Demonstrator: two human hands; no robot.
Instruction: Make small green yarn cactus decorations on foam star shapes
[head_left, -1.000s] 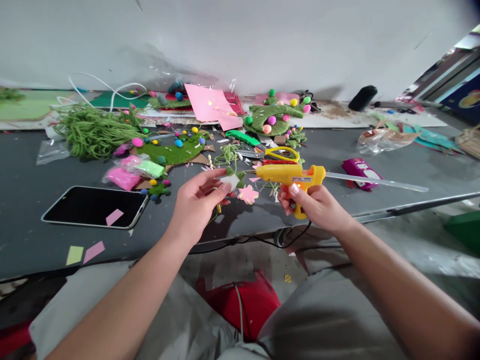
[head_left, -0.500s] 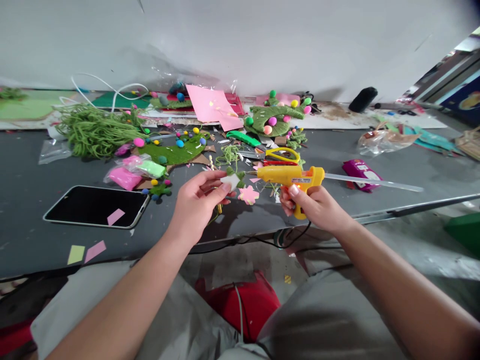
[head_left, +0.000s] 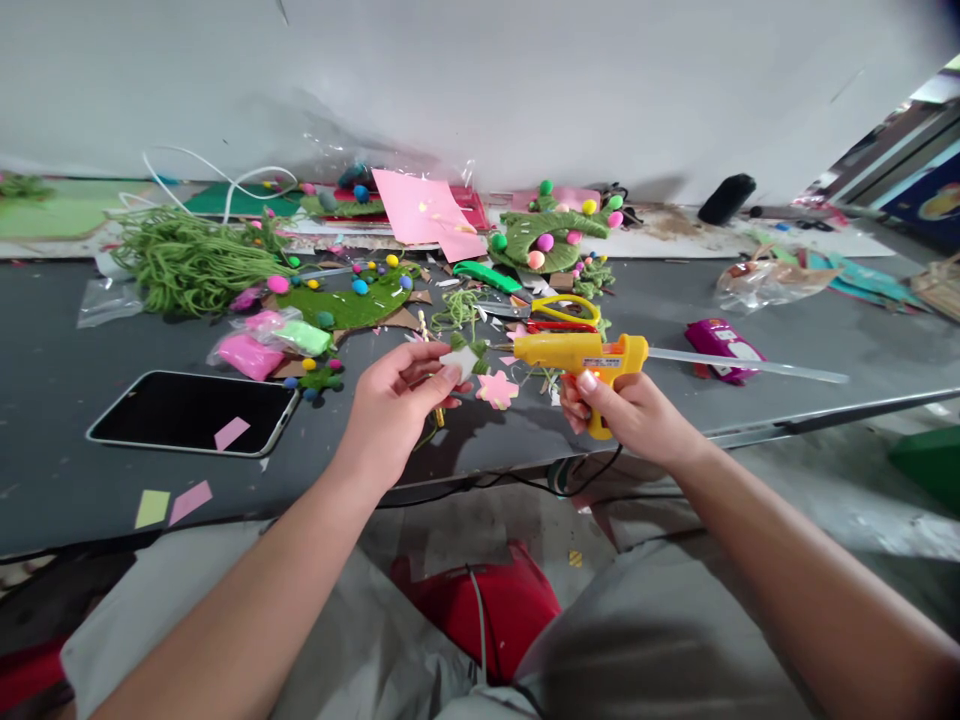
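Note:
Between the thumb and fingers of my left hand (head_left: 401,405) is a small yarn-wrapped star (head_left: 466,358), green with a white face. My right hand (head_left: 630,408) is wrapped round the grip of a yellow hot glue gun (head_left: 566,350), whose tip points left at the star's edge; whether the two touch I cannot tell. A long clear glue stick (head_left: 750,364) sticks out of the gun's back. Just below the star, a pink paper flower (head_left: 497,391) lies on the table. Scissors with yellow and red handles (head_left: 566,308) lie behind the gun.
On the left are a phone (head_left: 195,412), green yarn (head_left: 199,265) and bagged pink clay (head_left: 250,357). A green utility knife (head_left: 486,276) and a pompom-covered green piece (head_left: 544,240) lie farther back. A purple packet (head_left: 724,350) is at right. The gun's cord (head_left: 555,490) hangs over the table's front edge.
Almost nothing differs. Both hands, the star and the glue gun stay in practically the same place.

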